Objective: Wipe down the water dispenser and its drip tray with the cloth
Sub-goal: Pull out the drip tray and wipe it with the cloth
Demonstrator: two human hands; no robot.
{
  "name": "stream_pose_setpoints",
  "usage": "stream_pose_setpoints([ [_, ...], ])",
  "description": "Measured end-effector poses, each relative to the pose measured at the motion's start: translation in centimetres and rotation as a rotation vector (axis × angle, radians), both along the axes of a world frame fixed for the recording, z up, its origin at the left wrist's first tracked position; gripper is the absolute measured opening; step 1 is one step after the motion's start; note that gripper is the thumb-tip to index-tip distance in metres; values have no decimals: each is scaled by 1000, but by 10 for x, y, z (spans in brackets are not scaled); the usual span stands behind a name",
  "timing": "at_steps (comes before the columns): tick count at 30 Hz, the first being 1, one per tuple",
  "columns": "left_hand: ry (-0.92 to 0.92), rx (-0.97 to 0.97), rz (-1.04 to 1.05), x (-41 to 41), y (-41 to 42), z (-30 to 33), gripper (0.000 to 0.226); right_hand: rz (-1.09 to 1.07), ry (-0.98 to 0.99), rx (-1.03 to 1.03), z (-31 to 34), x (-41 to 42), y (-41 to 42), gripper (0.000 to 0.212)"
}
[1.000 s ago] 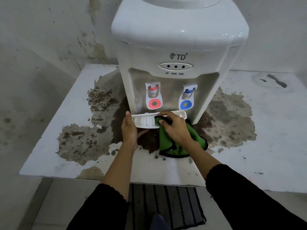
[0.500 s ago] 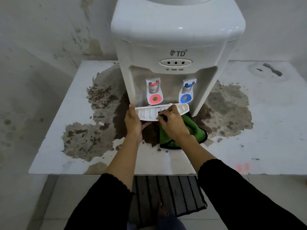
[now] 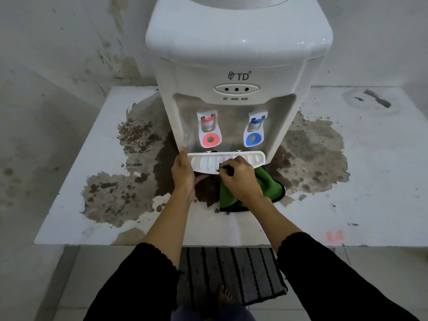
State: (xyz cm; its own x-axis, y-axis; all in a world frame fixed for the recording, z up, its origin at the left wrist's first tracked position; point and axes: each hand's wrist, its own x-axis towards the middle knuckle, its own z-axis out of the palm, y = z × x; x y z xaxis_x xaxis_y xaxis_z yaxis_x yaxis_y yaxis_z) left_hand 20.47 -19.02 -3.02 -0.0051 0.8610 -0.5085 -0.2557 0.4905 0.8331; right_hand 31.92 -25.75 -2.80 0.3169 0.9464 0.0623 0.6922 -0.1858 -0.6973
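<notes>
A white water dispenser (image 3: pixel 236 54) with a red tap and a blue tap stands on a stained white table (image 3: pixel 370 181). Its white drip tray (image 3: pixel 208 162) is held just in front of the dispenser's base. My left hand (image 3: pixel 184 174) grips the tray's left end, thumb on its rim. My right hand (image 3: pixel 240 178) holds a green cloth (image 3: pixel 266 186) with a dark border and presses a bunched part of it onto the tray's middle front. Most of the cloth hangs under my right hand down to the table.
Large brown stains spread over the table on both sides of the dispenser. A ring mark (image 3: pixel 368 99) lies at the table's back right. Below the table's front edge are a striped floor mat (image 3: pixel 231 274) and my bare foot (image 3: pixel 225 296). Stained walls stand behind and to the left.
The view has shifted down a little. My right hand with the cloth has slid slightly left along the tray's front. My left hand keeps its grip on the tray's left end.
</notes>
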Motion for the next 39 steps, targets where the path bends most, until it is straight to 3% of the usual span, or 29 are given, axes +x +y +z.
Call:
stream_pose_setpoints([
  [5, -31, -38, -1, -5, 1, -2, 44, -82, 71, 154, 7, 5, -2, 16],
  [13, -40, -19, -5, 1, -3, 2, 42, -11, 35, 59, 5, 3, -2, 16],
  [19, -38, -44, 4, -5, -3, 0, 40, -139, 92, 283, 9, 6, -9, 12],
  [24, -64, -51, -1, -1, -5, 1, 45, -13, 57, 164, 13, -5, -1, 17],
  [33, -52, -5, 18, 4, -8, 4, 40, -25, -8, 22, 3, -20, 6, 25],
  [39, -77, -48, 0, -7, -8, -1, 46, -32, 100, 168, 8, -9, -7, 13],
])
